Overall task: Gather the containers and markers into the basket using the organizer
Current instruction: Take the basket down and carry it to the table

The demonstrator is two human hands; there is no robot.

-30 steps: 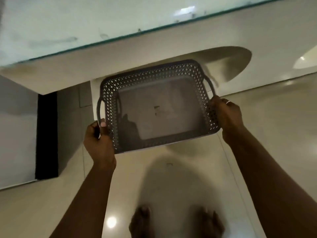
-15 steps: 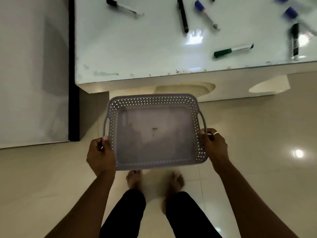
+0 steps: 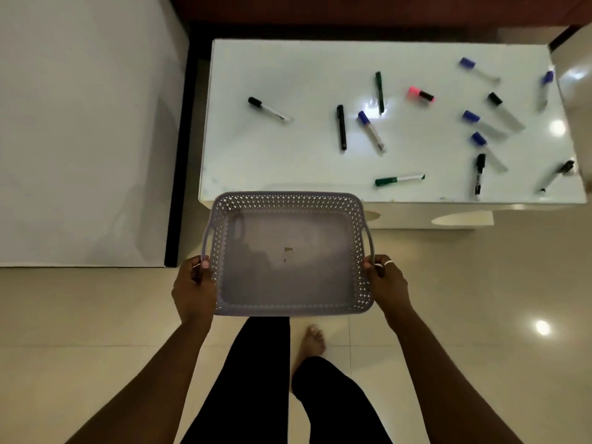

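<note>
Head view, looking down. Glossy cream floor tiles (image 3: 96,331) with bright lamp reflections fill the lower field; a flat matte white surface (image 3: 80,123), edged by a dark strip, occupies the left. A rectangular worktop (image 3: 288,155) with a smooth, reflective white top stands ahead and to the right. A grey plastic basket (image 3: 288,198), rectangular with rounded corners, is held in the air in front of the worktop's near left corner, its far rim overlapping the worktop's front edge in this view; its walls are a pierced lattice, its bottom solid and smooth with a small dark mark, and a thin loop handle projects from each short side. The left hand (image 3: 193,291) grips the left handle and the right hand (image 3: 387,285) grips the right handle, fingers curled round the near end of each loop. Legs in black trousers and a bare foot (image 3: 312,341) stand below the basket. Slender cylindrical markers lie scattered flat on the worktop: a black-capped marker (image 3: 269,109) apart at the left, a black marker (image 3: 341,127) just beside a blue-capped marker (image 3: 371,130), a dark green marker (image 3: 379,91), a green marker (image 3: 399,179) near the front edge, and a short pink highlighter (image 3: 421,94); several more blue- and black-capped ones lie toward the right end. A pale ring (image 3: 388,263) sits on a right-hand finger.
</note>
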